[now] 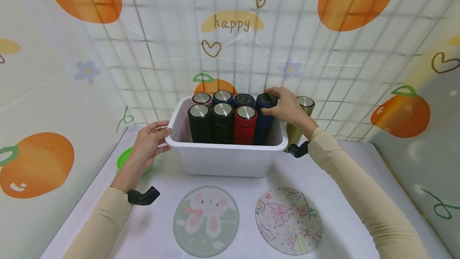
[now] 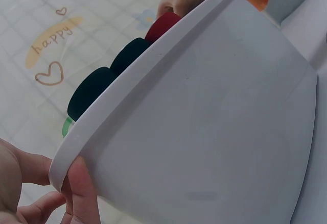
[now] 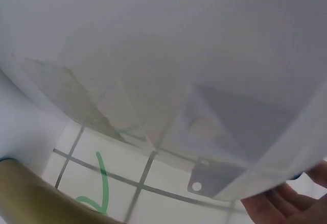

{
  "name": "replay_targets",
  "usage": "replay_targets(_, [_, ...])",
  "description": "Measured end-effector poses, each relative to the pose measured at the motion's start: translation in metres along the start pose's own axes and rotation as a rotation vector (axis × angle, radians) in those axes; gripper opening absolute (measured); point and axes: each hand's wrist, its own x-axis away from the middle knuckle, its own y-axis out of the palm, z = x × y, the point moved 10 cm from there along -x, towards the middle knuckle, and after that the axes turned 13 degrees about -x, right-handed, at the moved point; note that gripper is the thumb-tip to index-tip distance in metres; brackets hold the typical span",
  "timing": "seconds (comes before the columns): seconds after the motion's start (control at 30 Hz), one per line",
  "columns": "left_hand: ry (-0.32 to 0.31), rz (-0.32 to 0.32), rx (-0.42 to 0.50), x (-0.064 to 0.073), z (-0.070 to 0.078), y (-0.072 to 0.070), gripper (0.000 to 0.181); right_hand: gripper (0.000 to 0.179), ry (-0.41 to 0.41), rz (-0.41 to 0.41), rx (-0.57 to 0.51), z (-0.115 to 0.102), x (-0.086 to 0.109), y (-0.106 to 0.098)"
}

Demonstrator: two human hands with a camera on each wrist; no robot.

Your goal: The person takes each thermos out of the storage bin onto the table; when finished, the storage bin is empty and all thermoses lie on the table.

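A white plastic tub (image 1: 226,161) holds several upright thermos flasks in two rows. My left hand (image 1: 149,141) pinches the tub's left rim between thumb and fingers, which the left wrist view shows up close. At the tub's right end, my right hand (image 1: 286,107) grips the top of a dark blue thermos (image 1: 263,127), thumb in front and fingers behind. Beside it stand a red thermos (image 1: 245,129) and two black ones with silver lids. Behind these, the pink, blue and dark flasks show mostly their lids. In the right wrist view the tub hides most of the grip.
Outside the tub at the right stands a gold thermos (image 1: 307,105), partly behind my right hand. A green bowl (image 1: 123,159) is partly covered by my left hand. Two round mats, a rabbit mat (image 1: 206,223) and a butterfly mat (image 1: 289,223), lie in front.
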Motion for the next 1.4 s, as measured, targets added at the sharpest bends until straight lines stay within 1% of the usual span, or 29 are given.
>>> replay_targets(0.2, [0.0,0.0,0.004,0.0,0.001,0.002,0.042,0.067,0.018,-0.032,-0.003,0.001,0.0,0.002])
replay_targets(0.43, [0.009,-0.001,0.014,0.0,0.004,0.003,0.041,0.067,-0.011,-0.033,-0.008,-0.006,0.002,0.0])
replay_targets(0.57, [0.004,-0.006,0.015,0.0,0.002,0.003,0.041,0.066,-0.002,-0.034,-0.019,-0.005,0.003,0.0])
replay_targets(0.83, [0.005,-0.01,0.014,0.0,0.0,0.003,0.042,0.064,0.038,-0.001,-0.042,-0.002,0.009,-0.001])
replay_targets(1.03, [0.006,-0.01,0.02,0.0,0.0,0.003,0.042,0.066,0.069,0.039,-0.04,-0.002,0.014,-0.008])
replay_targets(1.2, [0.001,-0.008,0.031,0.001,0.001,0.002,0.043,0.067,0.08,0.066,-0.128,-0.002,0.016,-0.015])
replay_targets(1.3, [-0.002,-0.008,0.027,0.0,0.001,0.002,0.042,0.063,0.084,0.089,-0.22,-0.003,0.017,-0.022])
replay_targets(1.4, [-0.005,-0.003,0.016,0.0,0.0,0.001,0.042,0.059,0.1,0.096,-0.326,-0.003,0.019,-0.028])
